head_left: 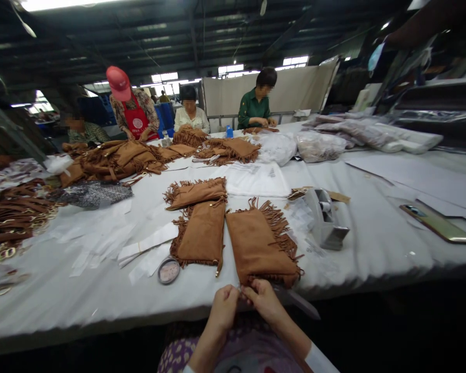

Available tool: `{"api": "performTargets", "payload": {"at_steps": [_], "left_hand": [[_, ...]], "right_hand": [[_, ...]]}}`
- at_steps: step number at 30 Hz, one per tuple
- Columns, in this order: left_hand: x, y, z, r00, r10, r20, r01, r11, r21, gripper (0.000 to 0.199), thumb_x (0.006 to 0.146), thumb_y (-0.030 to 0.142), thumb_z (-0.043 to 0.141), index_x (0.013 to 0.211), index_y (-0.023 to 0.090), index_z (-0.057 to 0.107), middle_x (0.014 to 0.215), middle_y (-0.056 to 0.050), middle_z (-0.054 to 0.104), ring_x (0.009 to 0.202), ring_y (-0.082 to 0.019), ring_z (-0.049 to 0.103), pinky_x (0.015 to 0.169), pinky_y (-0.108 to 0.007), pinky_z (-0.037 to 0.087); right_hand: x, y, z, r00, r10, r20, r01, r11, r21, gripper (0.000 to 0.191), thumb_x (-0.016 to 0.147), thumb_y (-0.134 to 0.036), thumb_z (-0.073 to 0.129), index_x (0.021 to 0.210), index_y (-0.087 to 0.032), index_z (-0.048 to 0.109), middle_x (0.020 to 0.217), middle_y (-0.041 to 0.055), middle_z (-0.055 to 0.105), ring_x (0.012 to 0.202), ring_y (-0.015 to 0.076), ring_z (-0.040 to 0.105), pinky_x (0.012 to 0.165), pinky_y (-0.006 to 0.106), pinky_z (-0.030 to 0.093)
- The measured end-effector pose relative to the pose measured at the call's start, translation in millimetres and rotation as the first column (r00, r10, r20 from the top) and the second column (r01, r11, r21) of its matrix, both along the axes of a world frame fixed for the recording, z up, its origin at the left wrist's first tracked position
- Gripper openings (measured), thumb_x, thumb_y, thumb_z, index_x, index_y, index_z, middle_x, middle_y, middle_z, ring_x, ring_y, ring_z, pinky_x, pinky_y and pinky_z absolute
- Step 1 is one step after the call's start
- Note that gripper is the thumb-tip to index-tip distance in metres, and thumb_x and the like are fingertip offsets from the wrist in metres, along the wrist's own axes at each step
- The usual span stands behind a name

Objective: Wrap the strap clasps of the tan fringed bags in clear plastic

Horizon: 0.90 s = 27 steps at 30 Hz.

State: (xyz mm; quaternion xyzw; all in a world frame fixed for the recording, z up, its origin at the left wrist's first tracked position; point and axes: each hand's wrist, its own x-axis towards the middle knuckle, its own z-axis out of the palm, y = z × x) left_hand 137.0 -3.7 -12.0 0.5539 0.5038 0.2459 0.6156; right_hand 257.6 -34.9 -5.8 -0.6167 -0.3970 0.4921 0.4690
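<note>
A brown suede bag with fringe [260,243] lies flat at the table's front edge, right in front of me. At its near edge my left hand [224,305] is closed in a pinch. My right hand [266,300] pinches beside it, touching the bag's near edge, the fingertips of both hands almost meeting. Whatever small thing sits between the fingers is too small to make out. A clear plastic strip [303,304] sticks out past the table edge, right of my right hand. Left of this bag lies another fringed bag [202,230], with a folded fringed piece [198,192] above it.
A tape dispenser [326,220] stands to the right, and a phone [438,223] lies farther right. Left are a small round dish [168,271], white paper strips [151,246] and brown straps [15,212]. Several people work across the table near a heap of fringed bags [120,158].
</note>
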Motion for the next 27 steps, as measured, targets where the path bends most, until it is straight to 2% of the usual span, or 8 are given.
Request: {"api": "performTargets", "payload": {"at_steps": [4, 6, 7, 9, 11, 12, 17, 27], "left_hand": [[1.1, -3.6, -3.9, 0.990, 0.105, 0.092, -0.067, 0.937, -0.344, 0.032, 0.067, 0.054, 0.045, 0.062, 0.024, 0.039, 0.040, 0.013, 0.018, 0.035, -0.005, 0.010, 0.037, -0.021, 0.008], [0.1, -4.6, -9.8, 0.982, 0.162, 0.097, -0.120, 0.932, -0.343, 0.036, 0.063, 0.057, 0.049, 0.060, 0.023, 0.037, 0.040, 0.014, 0.016, 0.035, -0.004, 0.008, 0.037, -0.020, 0.005], [-0.4, -4.8, -13.4, 0.979, 0.173, 0.107, -0.128, 0.934, -0.333, 0.038, 0.062, 0.059, 0.051, 0.059, 0.023, 0.037, 0.040, 0.014, 0.016, 0.036, -0.003, 0.008, 0.037, -0.019, 0.005], [-1.4, -4.5, -21.0, 0.978, 0.164, 0.127, -0.116, 0.939, -0.323, 0.041, 0.060, 0.061, 0.052, 0.058, 0.023, 0.038, 0.041, 0.014, 0.016, 0.036, -0.003, 0.008, 0.038, -0.019, 0.004], [-2.4, -3.5, -27.6, 0.980, 0.149, 0.130, -0.101, 0.942, -0.319, 0.043, 0.058, 0.063, 0.054, 0.058, 0.023, 0.039, 0.041, 0.014, 0.015, 0.036, -0.003, 0.007, 0.037, -0.019, 0.003], [-2.8, -2.9, -30.2, 0.983, 0.135, 0.128, -0.088, 0.943, -0.321, 0.043, 0.057, 0.063, 0.055, 0.058, 0.023, 0.040, 0.040, 0.014, 0.016, 0.035, -0.003, 0.008, 0.037, -0.019, 0.004], [-3.8, -1.5, -36.0, 0.979, 0.124, 0.164, -0.067, 0.945, -0.319, 0.044, 0.057, 0.063, 0.057, 0.059, 0.023, 0.041, 0.041, 0.014, 0.015, 0.035, -0.003, 0.007, 0.037, -0.019, 0.002], [-2.2, -2.9, -36.9, 0.976, 0.125, 0.179, -0.070, 0.956, -0.286, 0.052, 0.055, 0.071, 0.059, 0.059, 0.021, 0.043, 0.039, 0.014, 0.016, 0.036, -0.002, 0.005, 0.038, -0.020, 0.000]], "right_hand": [[32.1, -10.7, 26.2, 0.993, 0.080, 0.088, -0.080, 0.997, -0.002, 0.036, 0.074, -0.047, 0.058, 0.058, -0.015, 0.064, 0.047, -0.0004, 0.057, 0.039, 0.0098, 0.045, 0.040, 0.022, 0.031], [73.9, -14.3, 44.5, 0.956, -0.210, 0.203, 0.188, 0.975, 0.121, 0.040, 0.075, -0.052, 0.056, 0.064, -0.015, 0.067, 0.053, 0.0017, 0.061, 0.044, 0.0122, 0.050, 0.044, 0.023, 0.037], [100.4, -15.8, 53.4, 0.862, -0.436, 0.260, 0.385, 0.895, 0.225, 0.042, 0.074, -0.054, 0.056, 0.069, -0.014, 0.068, 0.058, 0.0035, 0.064, 0.051, 0.0146, 0.054, 0.049, 0.024, 0.041], [157.9, -18.1, 67.6, 0.495, -0.814, 0.302, 0.695, 0.580, 0.425, 0.048, 0.075, -0.055, 0.052, 0.087, -0.013, 0.070, 0.078, 0.0094, 0.071, 0.069, 0.0209, 0.061, 0.062, 0.028, 0.046], [210.4, -17.8, 75.1, 0.247, -0.887, 0.390, 0.763, 0.427, 0.485, 0.054, 0.075, -0.052, 0.050, 0.104, -0.010, 0.068, 0.097, 0.0152, 0.070, 0.084, 0.0259, 0.062, 0.073, 0.033, 0.047], [231.4, -16.1, 76.3, 0.226, -0.859, 0.458, 0.775, 0.444, 0.450, 0.055, 0.074, -0.052, 0.049, 0.104, -0.009, 0.068, 0.098, 0.0172, 0.070, 0.088, 0.0280, 0.062, 0.074, 0.035, 0.046], [276.0, 3.0, 68.9, 0.468, -0.665, 0.582, 0.661, 0.700, 0.269, 0.043, 0.067, -0.053, 0.057, 0.071, -0.014, 0.075, 0.066, 0.0101, 0.070, 0.073, 0.0271, 0.064, 0.064, 0.032, 0.045], [272.5, -5.9, 53.6, 0.443, -0.802, 0.401, 0.761, 0.572, 0.305, 0.044, 0.064, -0.045, 0.062, 0.084, -0.008, 0.074, 0.076, 0.0122, 0.074, 0.070, 0.0239, 0.066, 0.060, 0.030, 0.049]]}}
